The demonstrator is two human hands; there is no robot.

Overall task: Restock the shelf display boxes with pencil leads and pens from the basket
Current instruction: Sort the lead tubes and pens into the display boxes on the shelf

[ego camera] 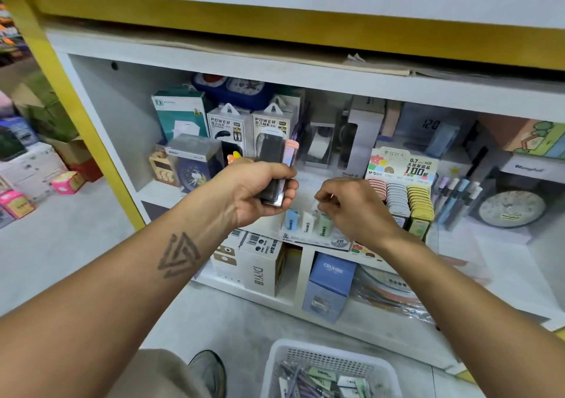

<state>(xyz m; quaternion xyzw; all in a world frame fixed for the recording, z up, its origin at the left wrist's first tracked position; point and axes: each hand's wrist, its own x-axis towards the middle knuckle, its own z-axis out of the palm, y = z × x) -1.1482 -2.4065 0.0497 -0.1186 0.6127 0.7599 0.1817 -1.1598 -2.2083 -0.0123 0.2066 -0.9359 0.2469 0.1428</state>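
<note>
Power bank boxes (229, 125) stand at the back of the shelf (305, 70), behind the left hand (260, 189). That hand grips a stack of slim lead cases (273, 165), long axis upright, tops tilted slightly right. Just right, the right hand (351, 205) pinches something small and pale above the 2B display box (318, 235); what it is, I cannot tell. Further right sits a display box (400, 195) of pink, grey and yellow cases. The basket (330, 370) lies on the floor below.

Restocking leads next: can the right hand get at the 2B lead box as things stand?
Probably yes. The right hand hovers just above the 2B lead box, with nothing between them, though its fingers seem to pinch something small.
</note>
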